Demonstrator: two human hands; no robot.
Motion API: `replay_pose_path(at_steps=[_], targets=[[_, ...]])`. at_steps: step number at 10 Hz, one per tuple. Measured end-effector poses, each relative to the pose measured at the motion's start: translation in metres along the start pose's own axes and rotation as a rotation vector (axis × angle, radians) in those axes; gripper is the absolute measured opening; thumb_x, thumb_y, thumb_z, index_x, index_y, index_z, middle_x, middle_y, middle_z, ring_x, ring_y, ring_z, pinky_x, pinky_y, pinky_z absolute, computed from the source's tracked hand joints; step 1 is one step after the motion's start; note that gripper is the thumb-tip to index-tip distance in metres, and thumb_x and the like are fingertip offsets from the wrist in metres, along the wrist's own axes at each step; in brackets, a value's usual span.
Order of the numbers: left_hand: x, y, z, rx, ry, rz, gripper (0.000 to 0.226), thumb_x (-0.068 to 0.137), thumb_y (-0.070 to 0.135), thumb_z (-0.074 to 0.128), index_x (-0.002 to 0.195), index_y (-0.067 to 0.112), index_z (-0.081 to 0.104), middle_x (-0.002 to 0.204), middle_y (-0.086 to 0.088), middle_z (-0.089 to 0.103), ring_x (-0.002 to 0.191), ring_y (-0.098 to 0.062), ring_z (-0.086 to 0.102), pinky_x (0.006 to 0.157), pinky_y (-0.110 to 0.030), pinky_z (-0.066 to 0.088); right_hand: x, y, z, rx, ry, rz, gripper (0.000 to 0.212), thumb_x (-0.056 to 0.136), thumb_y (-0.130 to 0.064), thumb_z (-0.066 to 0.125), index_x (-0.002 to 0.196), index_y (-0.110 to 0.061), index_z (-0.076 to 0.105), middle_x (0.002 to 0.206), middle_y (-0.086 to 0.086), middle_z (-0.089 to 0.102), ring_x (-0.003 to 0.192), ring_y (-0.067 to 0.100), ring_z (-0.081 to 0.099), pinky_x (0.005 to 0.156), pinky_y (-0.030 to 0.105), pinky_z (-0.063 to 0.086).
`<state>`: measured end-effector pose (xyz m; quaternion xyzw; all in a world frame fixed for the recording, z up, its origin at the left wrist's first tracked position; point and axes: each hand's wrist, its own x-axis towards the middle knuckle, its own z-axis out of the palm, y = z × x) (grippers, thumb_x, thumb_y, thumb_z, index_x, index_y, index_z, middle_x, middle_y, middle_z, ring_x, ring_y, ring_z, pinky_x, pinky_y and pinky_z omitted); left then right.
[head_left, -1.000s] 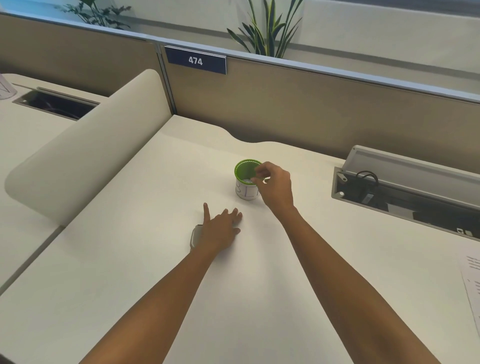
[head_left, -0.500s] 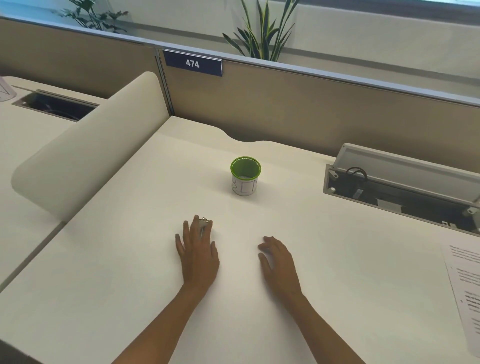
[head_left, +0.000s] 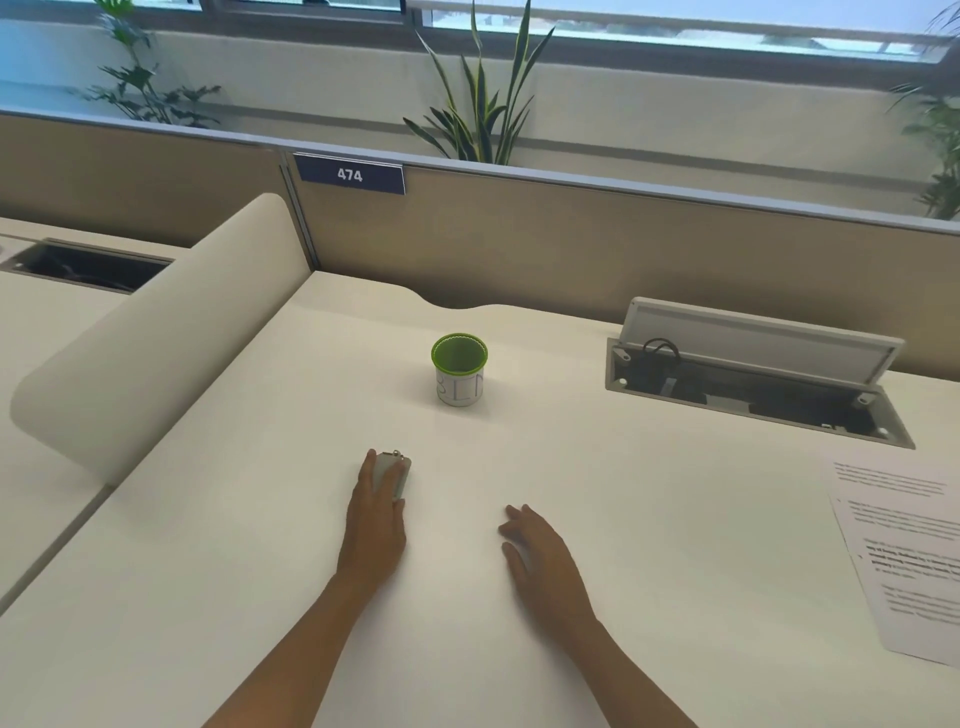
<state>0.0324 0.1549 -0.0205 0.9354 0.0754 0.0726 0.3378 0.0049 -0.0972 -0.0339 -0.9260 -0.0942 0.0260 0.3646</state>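
A small white cup (head_left: 460, 391) with a green rim and green inside stands upright in the middle of the white desk (head_left: 260, 519), with faint writing on its side. Nearer to me, my left hand (head_left: 375, 525) lies flat, its straight fingers resting on a small flat grey object (head_left: 394, 470) with a metal ring at its far end. My right hand (head_left: 540, 556) lies palm down on the bare desk to the right, holding nothing. Both hands are well short of the cup.
An open cable tray (head_left: 753, 387) with its lid raised is sunk into the desk at the right. A printed sheet (head_left: 906, 551) lies at the right edge. A curved cream divider (head_left: 156, 322) bounds the left, and a beige partition (head_left: 571, 244) tagged 474 the back.
My right hand left the cup's rim and came back to lie flat on the desk. My left hand drew back toward me, with the grey object under its fingers.
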Motion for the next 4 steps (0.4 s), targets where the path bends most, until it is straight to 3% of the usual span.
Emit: replay_pose_path(at_steps=[2, 3, 4], targets=[[-0.007, 0.013, -0.006, 0.104, 0.002, -0.022, 0.066, 0.093, 0.007, 0.057, 0.154, 0.019, 0.035, 0.167, -0.008, 0.016, 0.150, -0.033, 0.026, 0.120, -0.049, 0.026, -0.007, 0.001, -0.011, 0.030, -0.071, 0.001, 0.035, 0.103, -0.026, 0.053, 0.138, -0.025, 0.060, 0.151, -0.020, 0.047, 0.148, -0.002, 0.029, 0.121, 0.018, 0.020], [-0.016, 0.022, -0.005, 0.276, 0.067, -0.046, 0.072, 0.094, 0.019, 0.060, 0.158, 0.018, 0.026, 0.167, -0.010, 0.015, 0.153, -0.033, 0.017, 0.122, -0.053, 0.014, -0.009, 0.001, -0.018, 0.039, -0.058, 0.020, 0.033, 0.102, -0.027, 0.055, 0.134, -0.026, 0.061, 0.154, -0.019, 0.044, 0.149, 0.000, 0.030, 0.119, 0.014, 0.019], [-0.029, 0.038, 0.003, 0.261, 0.136, 0.036, 0.069, 0.095, 0.025, 0.058, 0.156, 0.015, 0.029, 0.166, -0.009, 0.021, 0.154, -0.030, 0.016, 0.122, -0.054, 0.012, -0.019, 0.015, -0.024, -0.039, 0.032, 0.030, 0.036, 0.102, -0.032, 0.053, 0.137, -0.025, 0.058, 0.157, -0.016, 0.042, 0.153, 0.005, 0.026, 0.119, 0.016, 0.018]])
